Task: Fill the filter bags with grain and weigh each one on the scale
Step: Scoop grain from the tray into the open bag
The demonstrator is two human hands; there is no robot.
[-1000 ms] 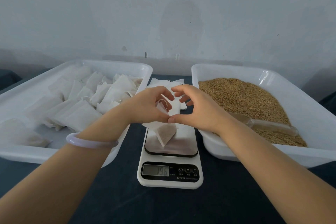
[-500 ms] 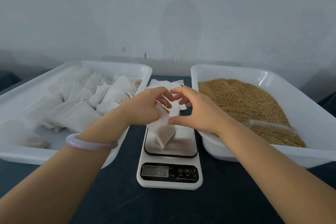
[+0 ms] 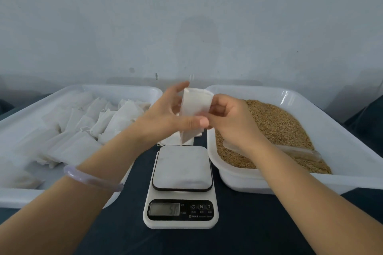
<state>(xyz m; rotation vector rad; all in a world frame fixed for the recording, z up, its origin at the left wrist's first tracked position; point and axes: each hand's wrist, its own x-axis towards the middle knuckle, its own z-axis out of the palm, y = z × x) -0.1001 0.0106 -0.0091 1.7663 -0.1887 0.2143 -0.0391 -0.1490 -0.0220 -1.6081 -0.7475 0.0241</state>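
White paper filter bag [image 3: 195, 107] is hanging upright between both hands, its lower tip hovering just clear of the platform of the white digital kitchen scale [image 3: 182, 184]. The left hand [image 3: 165, 118] is pinching the bag, with its thumb lying across the front and its fingers reaching up behind the top edge. The right hand [image 3: 230, 122] is gripping the bag's right edge with curled fingers, its wrist crossing the rim of the white plastic tray [image 3: 352, 151] holding brown grain [image 3: 279, 126]. Half a second ago the bag's bottom was resting on the platform. Both hands are now sitting higher, and the display [image 3: 164, 209] is showing a different reading (its digits are too blurred to read).
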